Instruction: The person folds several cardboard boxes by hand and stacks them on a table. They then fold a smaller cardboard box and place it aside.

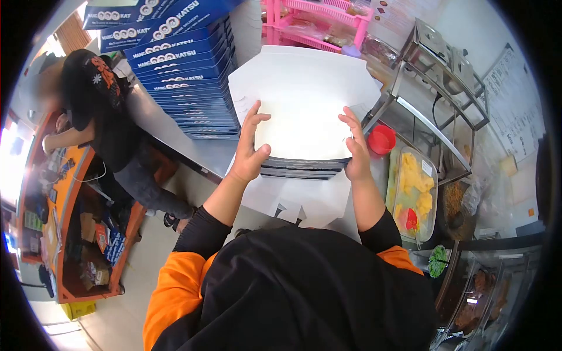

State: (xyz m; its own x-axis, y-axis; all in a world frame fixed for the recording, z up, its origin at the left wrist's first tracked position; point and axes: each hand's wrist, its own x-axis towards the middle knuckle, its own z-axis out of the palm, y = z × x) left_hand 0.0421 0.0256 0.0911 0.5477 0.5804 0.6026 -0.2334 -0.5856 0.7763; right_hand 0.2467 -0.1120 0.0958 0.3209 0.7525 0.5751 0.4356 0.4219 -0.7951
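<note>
From the head camera, blue boxes (187, 76) stacked at eleven o'clock read "KATSU". At centre, the left hand (249, 153) and right hand (357, 153) each clasp a side of a flat white-topped carton stack (301, 131). At three o'clock, a clear container (413, 190) holds yellow food, beside a red cup (381, 139).

Blue boxes (187, 76) stacked beside a co-worker (111, 128) (bent over), red cup (381, 139), food tray (413, 193), pink rack (319, 20).
</note>
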